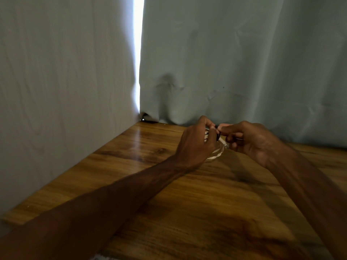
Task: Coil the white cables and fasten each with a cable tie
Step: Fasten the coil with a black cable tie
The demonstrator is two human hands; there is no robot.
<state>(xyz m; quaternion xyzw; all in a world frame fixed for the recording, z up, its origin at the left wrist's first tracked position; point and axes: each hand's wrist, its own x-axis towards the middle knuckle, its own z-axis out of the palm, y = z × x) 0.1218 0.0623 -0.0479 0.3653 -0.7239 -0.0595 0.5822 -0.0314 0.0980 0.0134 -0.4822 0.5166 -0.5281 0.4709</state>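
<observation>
Table (131,156): brown wood grain, glossy, with a pale streak of reflected light running along its far left part.
Left side: a pale panel (56,81) with faint wood grain stands along the table's left edge.
Far side: a grey-blue curtain (234,62) hangs down to the table's far edge, creased near its foot.
Gap: a bright strip of light (138,44) shows between panel and curtain.
White cable (218,150): coiled, held between both hands over the far middle of the table; only a few loops show below the hands.
Black tie (217,132): a small dark piece at the top of the coil, between the two thumbs.
Left hand (197,141): fingers curled round the coil, thumb and forefinger pressed at the tie.
Right hand (253,143): thumb and forefinger pinch the tie, the other fingers curled under.
Hidden: most of the coil sits behind the left hand; whether it touches the table cannot be told.
Hard to make out: how the tie sits on the cable is too blurred to tell; a dark thing (148,117) lies in the far corner under the curtain's hem.
Cut off: both forearms run out at the near edge; a white scrap (99,258) is clipped by the near edge.
</observation>
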